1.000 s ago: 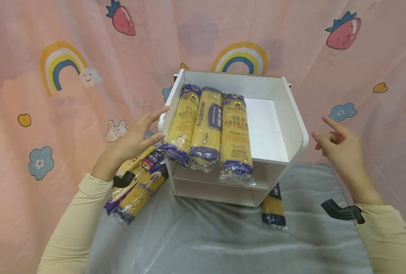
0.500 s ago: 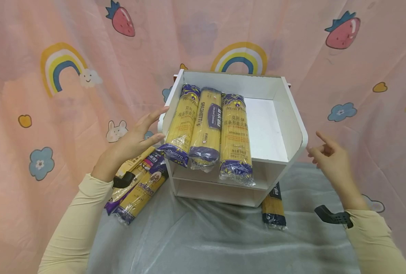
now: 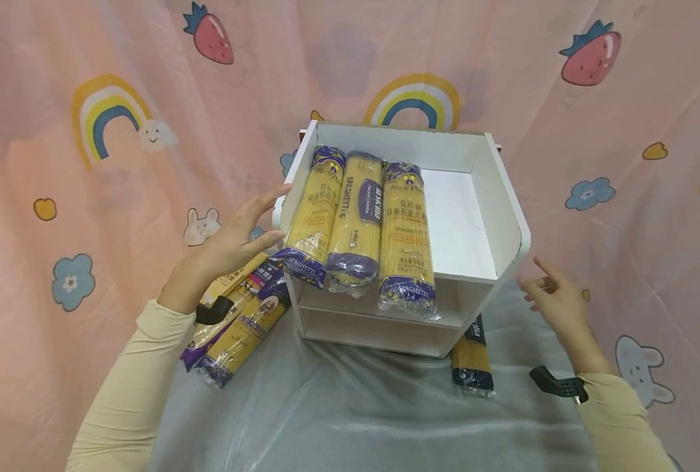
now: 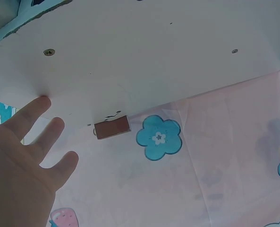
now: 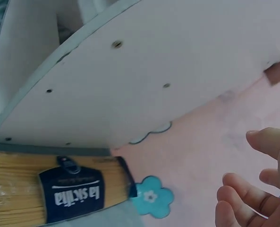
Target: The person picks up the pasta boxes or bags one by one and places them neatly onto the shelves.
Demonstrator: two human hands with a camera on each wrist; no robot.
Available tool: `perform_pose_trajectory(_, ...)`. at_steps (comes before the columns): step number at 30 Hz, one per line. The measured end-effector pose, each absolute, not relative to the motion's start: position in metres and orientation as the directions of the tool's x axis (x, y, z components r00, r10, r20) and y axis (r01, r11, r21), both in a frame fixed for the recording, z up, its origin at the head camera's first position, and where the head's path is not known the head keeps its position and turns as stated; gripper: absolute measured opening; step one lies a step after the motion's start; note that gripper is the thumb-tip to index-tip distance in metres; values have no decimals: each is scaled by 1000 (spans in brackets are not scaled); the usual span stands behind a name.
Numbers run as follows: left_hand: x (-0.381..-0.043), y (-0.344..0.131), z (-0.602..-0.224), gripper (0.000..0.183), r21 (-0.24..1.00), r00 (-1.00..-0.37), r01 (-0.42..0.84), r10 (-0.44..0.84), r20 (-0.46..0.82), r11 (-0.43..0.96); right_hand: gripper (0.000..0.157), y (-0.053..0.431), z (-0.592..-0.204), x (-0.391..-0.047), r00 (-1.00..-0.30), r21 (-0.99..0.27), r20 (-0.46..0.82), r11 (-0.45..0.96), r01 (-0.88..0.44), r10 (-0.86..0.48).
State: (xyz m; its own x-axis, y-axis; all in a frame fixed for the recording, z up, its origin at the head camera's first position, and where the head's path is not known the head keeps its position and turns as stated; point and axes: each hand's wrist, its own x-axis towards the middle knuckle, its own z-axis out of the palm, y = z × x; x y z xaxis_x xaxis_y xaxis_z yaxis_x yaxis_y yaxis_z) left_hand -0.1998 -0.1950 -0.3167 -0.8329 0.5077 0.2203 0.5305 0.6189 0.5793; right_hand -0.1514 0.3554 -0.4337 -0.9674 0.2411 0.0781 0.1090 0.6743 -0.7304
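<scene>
My left hand (image 3: 223, 249) is spread beside the white shelf unit (image 3: 459, 223), its fingertips right at the left side panel (image 4: 144, 52). To the right of the unit, my right hand (image 3: 556, 305) hangs in the air with loosely bent fingers, holding nothing. Below and to the left of that hand, a spaghetti pack (image 3: 470, 360) with a dark blue label lies on the cloth, partly hidden behind the unit; its "la sicilia" label (image 5: 73, 194) shows in the right wrist view. On the top shelf three spaghetti packs lie side by side: left (image 3: 314, 216), middle (image 3: 356, 223) and right (image 3: 408, 242).
More pasta packs (image 3: 246, 328) lie at the unit's left, partly under my left forearm. Lower compartments (image 3: 373, 331) face front. Grey cloth (image 3: 326, 406) covers the surface, and a pink patterned curtain (image 3: 255, 85) hangs behind.
My right hand has moved down and to the left, closer to the unit's right side and the pack on the cloth. The left hand has stayed at the left panel.
</scene>
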Motion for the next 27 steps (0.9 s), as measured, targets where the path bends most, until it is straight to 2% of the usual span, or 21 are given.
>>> perform_pose_trajectory(7,-200,-196,-318,69,583,-830,535,510,226,611,72,355,-462,-152,-976,-698,13,701,146,216)
perform_pose_trajectory(27,-201,-195,-318,69,587,-835,527,503,222,615,78,347,-518,-140,-979,-716,-177,669,200,104)
